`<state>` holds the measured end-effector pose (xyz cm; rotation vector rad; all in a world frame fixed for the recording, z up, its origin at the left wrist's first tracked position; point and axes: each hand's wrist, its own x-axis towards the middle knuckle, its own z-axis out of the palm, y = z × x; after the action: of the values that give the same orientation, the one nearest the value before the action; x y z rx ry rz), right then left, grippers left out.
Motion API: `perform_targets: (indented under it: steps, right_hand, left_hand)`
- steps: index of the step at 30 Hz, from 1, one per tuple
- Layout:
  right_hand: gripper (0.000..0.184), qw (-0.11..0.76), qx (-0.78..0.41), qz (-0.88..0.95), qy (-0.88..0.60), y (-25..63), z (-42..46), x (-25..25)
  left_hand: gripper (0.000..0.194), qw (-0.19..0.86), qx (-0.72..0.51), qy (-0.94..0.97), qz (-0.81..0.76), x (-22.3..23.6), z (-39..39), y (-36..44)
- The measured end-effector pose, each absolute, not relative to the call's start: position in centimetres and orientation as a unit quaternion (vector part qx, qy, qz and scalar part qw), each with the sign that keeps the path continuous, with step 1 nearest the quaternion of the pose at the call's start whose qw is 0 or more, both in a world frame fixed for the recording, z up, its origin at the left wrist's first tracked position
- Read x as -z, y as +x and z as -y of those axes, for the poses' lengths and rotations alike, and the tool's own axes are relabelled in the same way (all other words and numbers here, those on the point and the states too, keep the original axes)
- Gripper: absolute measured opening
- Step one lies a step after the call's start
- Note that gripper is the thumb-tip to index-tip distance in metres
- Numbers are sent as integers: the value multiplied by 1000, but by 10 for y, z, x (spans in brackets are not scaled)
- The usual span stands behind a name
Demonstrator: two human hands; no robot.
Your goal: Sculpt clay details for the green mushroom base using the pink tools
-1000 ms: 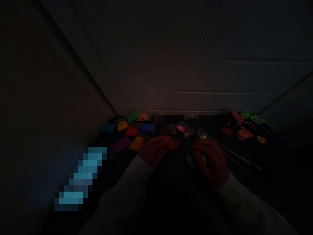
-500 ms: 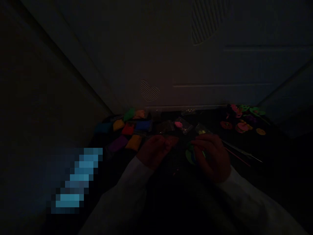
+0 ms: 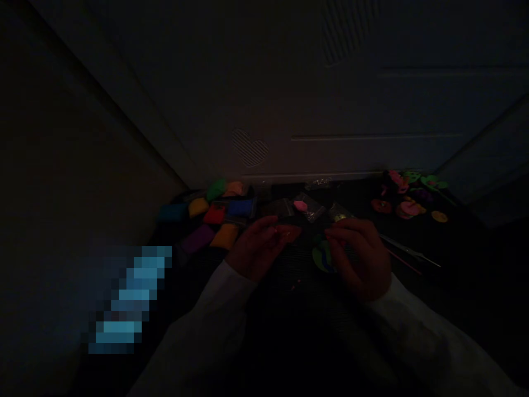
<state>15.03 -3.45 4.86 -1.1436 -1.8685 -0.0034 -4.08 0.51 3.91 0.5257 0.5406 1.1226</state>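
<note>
The scene is very dark. My left hand (image 3: 254, 251) is beside a small packet of orange-red clay (image 3: 289, 234); its thumb and fingers look apart, though dimness hides some of the fingertips. My right hand (image 3: 361, 256) has thumb and forefinger pinched together, with a small red bit of clay (image 3: 328, 234) at the tips. Just below and left of those fingertips lies a green disc with a wavy blue band (image 3: 323, 258), partly covered by the hand. Tiny pinkish crumbs (image 3: 296, 285) lie on the dark table between my hands.
Several clay packets, among them a purple one (image 3: 198, 239) and a blue one (image 3: 242, 208), lie at left. A pink clay packet (image 3: 301, 205) is behind my hands. Finished-looking clay shapes (image 3: 410, 208) sit at back right, near a long thin tool (image 3: 411, 251). A panel (image 3: 351, 110) stands behind.
The view has tilted down a little less than a finger's width. My left hand's fingers have spread apart from a closer pinch. The right hand stays pinched, its red bit now visible.
</note>
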Motion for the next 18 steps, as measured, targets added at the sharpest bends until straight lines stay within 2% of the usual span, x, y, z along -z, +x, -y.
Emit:
perform_targets:
  steps: [18]
  right_hand:
    - [27,460,9,755,-467,151,35,-48]
  left_hand:
    - [22,774,-512,237,-288,-39,-5,-43]
